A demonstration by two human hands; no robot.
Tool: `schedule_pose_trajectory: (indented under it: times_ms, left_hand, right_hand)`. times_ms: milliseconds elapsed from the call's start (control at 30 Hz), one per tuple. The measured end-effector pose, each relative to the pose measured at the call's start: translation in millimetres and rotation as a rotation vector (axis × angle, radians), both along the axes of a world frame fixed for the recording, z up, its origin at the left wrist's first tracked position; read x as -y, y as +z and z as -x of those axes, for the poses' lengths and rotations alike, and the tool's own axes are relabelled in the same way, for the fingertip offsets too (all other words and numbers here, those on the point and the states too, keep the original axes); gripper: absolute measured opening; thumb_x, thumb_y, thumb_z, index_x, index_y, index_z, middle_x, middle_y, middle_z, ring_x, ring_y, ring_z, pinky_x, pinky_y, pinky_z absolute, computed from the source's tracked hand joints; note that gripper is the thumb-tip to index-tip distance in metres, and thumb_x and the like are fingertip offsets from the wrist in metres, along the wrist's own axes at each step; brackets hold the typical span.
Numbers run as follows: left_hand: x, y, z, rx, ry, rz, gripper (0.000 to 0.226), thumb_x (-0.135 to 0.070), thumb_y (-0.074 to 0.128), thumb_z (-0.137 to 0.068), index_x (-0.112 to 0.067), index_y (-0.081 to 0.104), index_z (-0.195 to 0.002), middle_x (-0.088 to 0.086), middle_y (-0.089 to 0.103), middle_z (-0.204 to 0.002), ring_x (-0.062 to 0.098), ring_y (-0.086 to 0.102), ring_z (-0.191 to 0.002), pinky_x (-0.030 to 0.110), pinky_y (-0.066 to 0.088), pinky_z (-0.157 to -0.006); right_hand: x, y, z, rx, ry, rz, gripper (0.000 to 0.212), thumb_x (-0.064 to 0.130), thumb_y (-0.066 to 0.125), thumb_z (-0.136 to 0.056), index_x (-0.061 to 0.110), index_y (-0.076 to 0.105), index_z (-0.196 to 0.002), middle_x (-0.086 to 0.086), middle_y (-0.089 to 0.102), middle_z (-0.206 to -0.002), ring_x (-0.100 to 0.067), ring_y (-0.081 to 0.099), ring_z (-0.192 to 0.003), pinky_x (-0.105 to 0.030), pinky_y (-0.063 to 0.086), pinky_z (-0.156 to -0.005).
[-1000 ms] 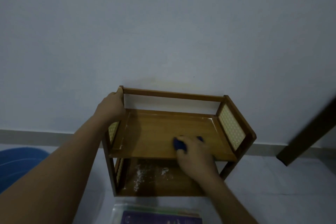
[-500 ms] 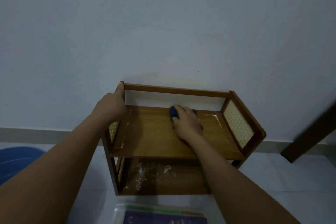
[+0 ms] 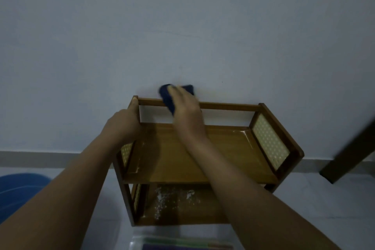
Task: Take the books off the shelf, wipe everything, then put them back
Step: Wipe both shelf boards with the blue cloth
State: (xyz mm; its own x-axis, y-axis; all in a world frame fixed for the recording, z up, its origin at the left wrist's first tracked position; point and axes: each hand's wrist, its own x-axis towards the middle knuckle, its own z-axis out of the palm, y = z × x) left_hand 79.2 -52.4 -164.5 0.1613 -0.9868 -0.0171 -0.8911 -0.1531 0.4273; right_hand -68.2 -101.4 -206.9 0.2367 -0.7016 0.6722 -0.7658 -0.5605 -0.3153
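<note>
A small two-tier wooden shelf (image 3: 229,152) with woven side panels stands on the floor against the wall, holding no books. My left hand (image 3: 121,126) grips its top left corner post. My right hand (image 3: 186,111) holds a dark blue cloth (image 3: 167,96) against the shelf's top back rail. White dust (image 3: 172,199) lies on the lower tier. A stack of books (image 3: 182,244) in a clear cover lies on the floor in front of the shelf, cut off by the bottom edge.
A blue round object (image 3: 18,191) sits on the floor at the left. A dark wooden furniture leg (image 3: 351,152) slants in at the right. A pale wall (image 3: 182,26) rises behind the shelf, with a grey skirting board (image 3: 50,158) along the floor.
My right hand has carried the cloth from the front of the upper tier to its back, then up onto the top back rail. My left hand has kept its grip on the corner post.
</note>
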Motion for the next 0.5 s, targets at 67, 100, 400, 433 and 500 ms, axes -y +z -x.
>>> schedule_pose_trajectory:
  times_ms: [67,100,400,433,500]
  left_hand:
    - [0.7,-2.7,-2.2,0.022,0.009,0.002,0.076,-0.006,0.042,-0.092,-0.016,-0.003,-0.153,0.025,0.060,-0.108,0.038,0.059,-0.097,0.042,0.047,-0.077]
    - [1.3,-3.1,-2.6,0.030,0.010,0.002,0.076,-0.006,0.041,-0.093,-0.016,-0.004,-0.153,0.024,0.060,-0.106,0.038,0.059,-0.095,0.042,0.047,-0.077]
    - [-2.9,1.1,1.5,0.027,0.008,0.009,0.077,-0.005,0.044,-0.092,-0.018,-0.002,-0.153,0.019,0.058,-0.089,0.039,0.059,-0.096,0.047,0.050,-0.082]
    - [-2.8,1.1,1.9,0.026,0.006,0.007,0.077,-0.004,0.044,-0.092,-0.018,-0.001,-0.153,0.013,0.053,-0.080,0.038,0.059,-0.092,0.047,0.050,-0.081]
    - [-0.4,-1.2,1.7,0.028,0.007,0.014,0.078,-0.004,0.044,-0.091,-0.018,-0.001,-0.152,0.011,0.049,-0.079,0.038,0.059,-0.091,0.046,0.050,-0.079]
  right_hand:
    - [14.3,-8.8,-15.7,-0.231,0.005,0.039,0.049,0.000,0.055,-0.083,0.012,0.055,-0.130,-0.020,0.053,-0.136,-0.043,0.048,-0.125,-0.060,0.037,-0.104]
    - [19.0,-12.2,-15.9,-0.323,-0.012,0.041,0.053,0.000,0.061,-0.080,0.017,0.055,-0.130,-0.018,0.052,-0.138,-0.045,0.046,-0.126,-0.064,0.036,-0.102]
    - [28.0,-18.0,104.2,-0.595,-0.182,0.031,0.070,0.001,0.061,-0.081,0.030,0.041,-0.141,-0.015,0.036,-0.151,-0.043,0.032,-0.136,-0.062,0.030,-0.106]
    - [26.8,-19.8,126.2,-0.556,-0.238,0.013,0.071,-0.004,0.062,-0.078,0.028,0.043,-0.139,-0.015,0.036,-0.150,-0.044,0.032,-0.136,-0.063,0.031,-0.105]
    - [24.0,-20.9,162.7,-0.444,-0.337,-0.036,0.075,-0.016,0.062,-0.072,0.022,0.049,-0.135,-0.018,0.038,-0.148,-0.046,0.033,-0.134,-0.063,0.033,-0.104]
